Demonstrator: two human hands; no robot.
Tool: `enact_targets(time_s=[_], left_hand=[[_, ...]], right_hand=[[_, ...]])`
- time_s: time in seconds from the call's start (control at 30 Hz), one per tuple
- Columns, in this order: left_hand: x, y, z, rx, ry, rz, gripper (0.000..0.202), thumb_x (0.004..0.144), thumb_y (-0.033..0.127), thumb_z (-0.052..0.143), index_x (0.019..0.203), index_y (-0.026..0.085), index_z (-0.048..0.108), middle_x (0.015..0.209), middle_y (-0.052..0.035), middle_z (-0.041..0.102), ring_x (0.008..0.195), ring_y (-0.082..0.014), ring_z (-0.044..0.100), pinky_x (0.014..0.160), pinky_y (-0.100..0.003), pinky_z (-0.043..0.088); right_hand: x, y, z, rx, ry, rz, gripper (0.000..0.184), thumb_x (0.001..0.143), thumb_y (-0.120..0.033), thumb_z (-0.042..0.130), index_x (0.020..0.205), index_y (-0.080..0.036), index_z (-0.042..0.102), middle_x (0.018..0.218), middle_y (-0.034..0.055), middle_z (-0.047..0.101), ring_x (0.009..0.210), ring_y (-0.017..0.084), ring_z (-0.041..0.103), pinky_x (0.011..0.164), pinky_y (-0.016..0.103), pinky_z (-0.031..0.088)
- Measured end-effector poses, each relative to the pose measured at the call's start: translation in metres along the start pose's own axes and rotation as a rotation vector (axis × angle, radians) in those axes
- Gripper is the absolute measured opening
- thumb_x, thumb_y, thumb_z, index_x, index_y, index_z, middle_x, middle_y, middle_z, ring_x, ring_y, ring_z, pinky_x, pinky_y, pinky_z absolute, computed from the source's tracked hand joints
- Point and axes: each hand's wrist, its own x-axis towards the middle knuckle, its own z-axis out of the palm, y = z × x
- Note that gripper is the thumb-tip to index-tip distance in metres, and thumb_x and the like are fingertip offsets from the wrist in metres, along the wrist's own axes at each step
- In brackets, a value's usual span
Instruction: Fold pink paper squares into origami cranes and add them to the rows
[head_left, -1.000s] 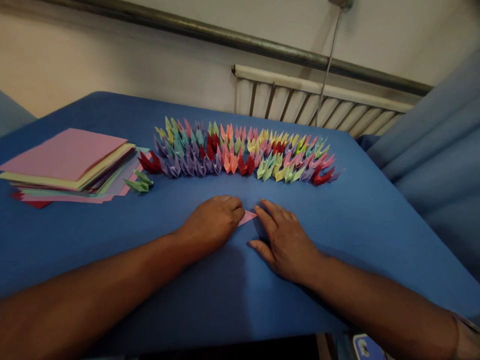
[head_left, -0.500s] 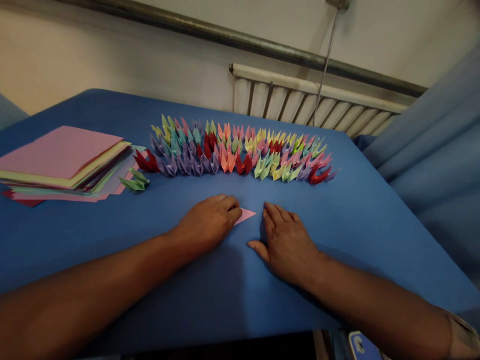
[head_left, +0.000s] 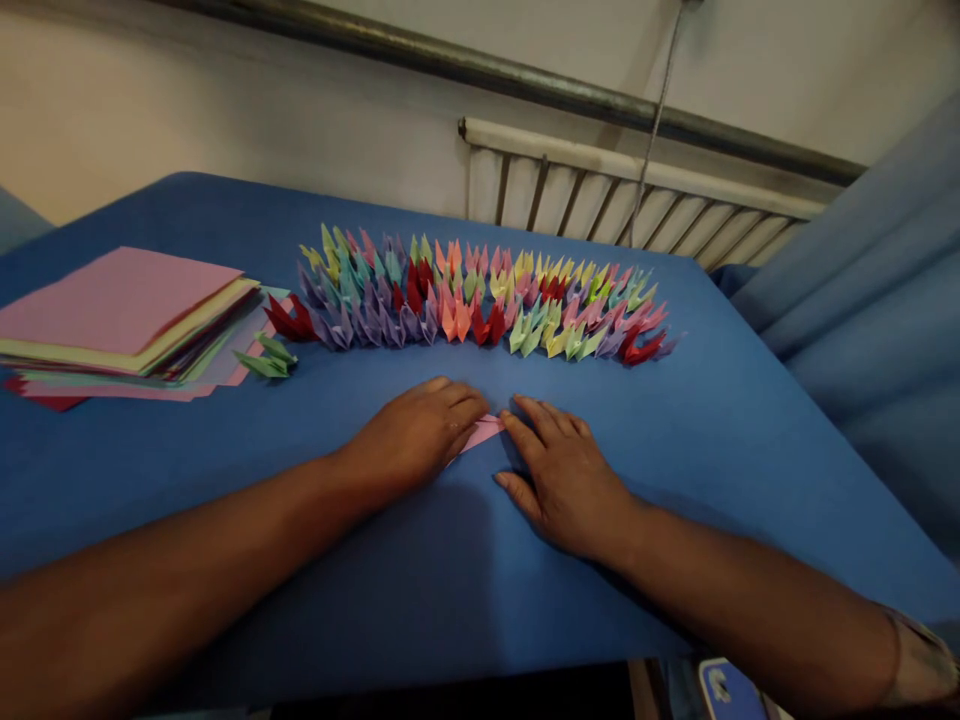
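A small folded piece of pink origami paper lies on the blue-covered table, narrowing to a point on its right. My left hand rests over its left part, fingers bent and close together, pinning it down and hiding much of it. From the other side, my right hand meets the paper's pointed end with its forefinger. Its fingers are stretched out and the thumb stands apart, lower on the table. Beyond both hands stand several rows of folded paper cranes in many colours.
A stack of coloured paper sheets lies at the left, pink on top. A lone green paper crane sits beside it. Behind the table are a radiator and a wall pipe. A blue curtain hangs at the right.
My right hand has shifted slightly left, and its forefinger now touches the paper's tip. The left fingers have flattened a little, and a fold edge shows on the pink paper.
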Motion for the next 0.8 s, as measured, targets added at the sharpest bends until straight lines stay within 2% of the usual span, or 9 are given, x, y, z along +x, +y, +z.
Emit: enact_targets(time_s=[0.1,0.27,0.37,0.5,0.8], left_hand=[[-0.0004,-0.0017,0.0009,-0.026,0.015,0.044,0.031,0.100,0.033,0.043,0.111,0.016,0.067,0.111,-0.0086,0.068,0.100,-0.0240,0.058,0.091,-0.040,0.045],[-0.0024,-0.0042,0.0038,-0.136,0.028,0.025,0.026,0.095,0.033,0.052,0.110,0.019,0.068,0.119,-0.0075,0.064,0.110,-0.0234,0.056,0.094,-0.038,0.046],[-0.0032,-0.0044,0.0047,-0.165,0.010,0.019,0.026,0.095,0.034,0.053,0.112,0.021,0.068,0.122,-0.0070,0.063,0.111,-0.0234,0.055,0.094,-0.039,0.046],[-0.0038,-0.0042,0.0070,-0.185,0.040,0.016,0.027,0.095,0.034,0.052,0.114,0.021,0.066,0.121,-0.0071,0.063,0.112,-0.0234,0.054,0.096,-0.039,0.045],[-0.0027,-0.0041,0.0077,-0.202,0.052,0.002,0.026,0.096,0.030,0.050,0.111,0.020,0.069,0.121,-0.0077,0.064,0.112,-0.0225,0.056,0.098,-0.039,0.045]], right_hand=[[-0.0032,-0.0014,-0.0010,0.005,-0.004,-0.051,0.051,0.097,-0.039,0.045,0.143,-0.019,0.046,0.155,0.0143,0.036,0.140,0.032,0.033,0.110,0.051,0.032],[-0.0050,-0.0014,-0.0027,0.023,-0.007,-0.073,0.047,0.096,-0.036,0.049,0.138,-0.016,0.052,0.151,0.0156,0.041,0.137,0.031,0.038,0.109,0.050,0.035],[-0.0048,-0.0020,-0.0038,0.030,-0.001,-0.060,0.051,0.094,-0.035,0.051,0.140,-0.012,0.049,0.151,0.0159,0.042,0.135,0.030,0.040,0.109,0.049,0.035],[-0.0042,-0.0020,-0.0040,0.014,-0.017,-0.060,0.056,0.096,-0.038,0.048,0.147,-0.015,0.041,0.153,0.0154,0.039,0.138,0.031,0.037,0.109,0.050,0.034],[-0.0049,-0.0027,-0.0035,0.003,-0.006,-0.048,0.054,0.096,-0.039,0.047,0.144,-0.014,0.045,0.151,0.0158,0.042,0.138,0.032,0.036,0.110,0.050,0.033]])
